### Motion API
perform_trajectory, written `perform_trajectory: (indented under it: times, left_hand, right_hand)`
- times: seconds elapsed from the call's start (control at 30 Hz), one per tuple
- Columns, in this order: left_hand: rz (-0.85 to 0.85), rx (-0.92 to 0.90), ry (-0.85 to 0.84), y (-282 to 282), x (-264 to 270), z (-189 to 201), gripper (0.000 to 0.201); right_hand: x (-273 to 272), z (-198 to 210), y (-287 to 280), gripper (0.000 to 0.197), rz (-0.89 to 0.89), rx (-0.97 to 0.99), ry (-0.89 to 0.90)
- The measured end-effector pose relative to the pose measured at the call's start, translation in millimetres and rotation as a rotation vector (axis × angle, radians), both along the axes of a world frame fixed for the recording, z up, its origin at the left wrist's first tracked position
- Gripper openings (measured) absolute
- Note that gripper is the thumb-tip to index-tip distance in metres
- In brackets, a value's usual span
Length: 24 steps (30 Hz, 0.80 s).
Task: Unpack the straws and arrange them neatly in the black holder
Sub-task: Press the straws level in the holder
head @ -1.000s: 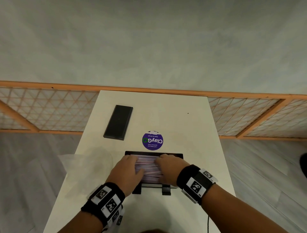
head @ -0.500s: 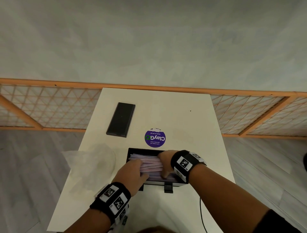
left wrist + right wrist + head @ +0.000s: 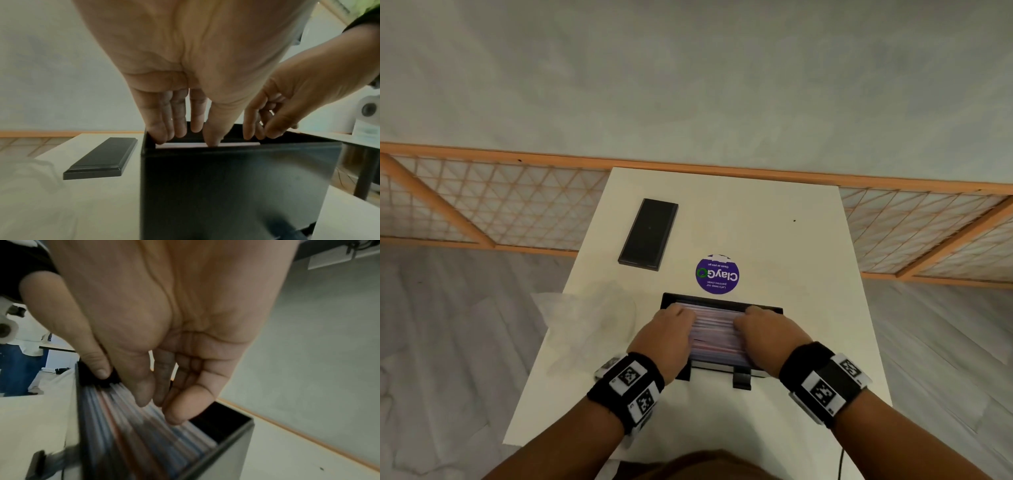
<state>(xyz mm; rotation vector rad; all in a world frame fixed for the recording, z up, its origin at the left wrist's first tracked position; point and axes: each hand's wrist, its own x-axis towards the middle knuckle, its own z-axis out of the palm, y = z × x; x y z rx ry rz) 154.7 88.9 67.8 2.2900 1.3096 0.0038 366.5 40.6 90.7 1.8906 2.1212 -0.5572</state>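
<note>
The black holder (image 3: 722, 301) stands near the front of the white table (image 3: 774, 240), filled with pale pink and blue straws (image 3: 717, 330) lying flat across it. My left hand (image 3: 671, 325) rests on the straws' left ends and my right hand (image 3: 758, 327) on their right ends. In the left wrist view the left hand (image 3: 185, 134) points straight fingers (image 3: 211, 139) down onto a straw (image 3: 185, 145) just inside the holder's wall (image 3: 236, 186). In the right wrist view the right hand (image 3: 156, 399) lays its fingertips (image 3: 176, 415) on the straws (image 3: 144, 431). Neither hand grips anything.
A flat black lid (image 3: 649, 234) lies at the table's far left. A round purple sticker (image 3: 717, 274) sits just behind the holder. Crumpled clear wrapping (image 3: 589, 318) hangs over the left table edge. A wooden lattice screen (image 3: 493, 205) runs behind the table.
Half a second ago my right hand reached across inside the holder with its wrist turned. Now it lies palm down on the right ends, level with the left hand.
</note>
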Motion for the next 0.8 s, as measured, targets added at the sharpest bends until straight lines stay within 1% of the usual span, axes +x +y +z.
perform_trajectory:
  times: [0.07, 0.2, 0.3, 0.37, 0.47, 0.6, 0.67, 0.8]
  left_hand:
    - [0.008, 0.009, 0.032, 0, 5, -3, 0.025]
    - [0.114, -0.048, 0.028, 0, 19, -4, 0.029]
    - [0.155, -0.061, 0.019, -2, 27, -4, 0.03]
    - [0.196, -0.036, -0.006, -2, 31, -1, 0.031]
    - [0.244, -0.018, -0.002, -1, 34, 2, 0.033]
    - [0.22, -0.111, -0.032, -1, 32, -2, 0.036]
    - [0.202, -0.179, -0.076, -3, 30, -3, 0.038]
    - [0.218, -0.159, -0.161, -7, 22, 7, 0.034]
  right_hand:
    - [-2, -11, -4, 0.025, -0.027, -0.022, 0.001]
    - [-1, -23, -4, 0.024, -0.058, -0.056, 0.029]
    - [3, -20, -7, 0.02, -0.125, 0.001, 0.099]
    - [7, -18, -11, 0.019, -0.155, 0.058, 0.125]
    - [13, -19, -17, 0.022, -0.184, 0.097, 0.156]
    - [10, -24, -20, 0.031, -0.171, 0.051, 0.203]
    - [5, -23, -21, 0.031, -0.164, 0.025, 0.23]
    - [6, -11, -25, 0.029, -0.177, 0.073, 0.299]
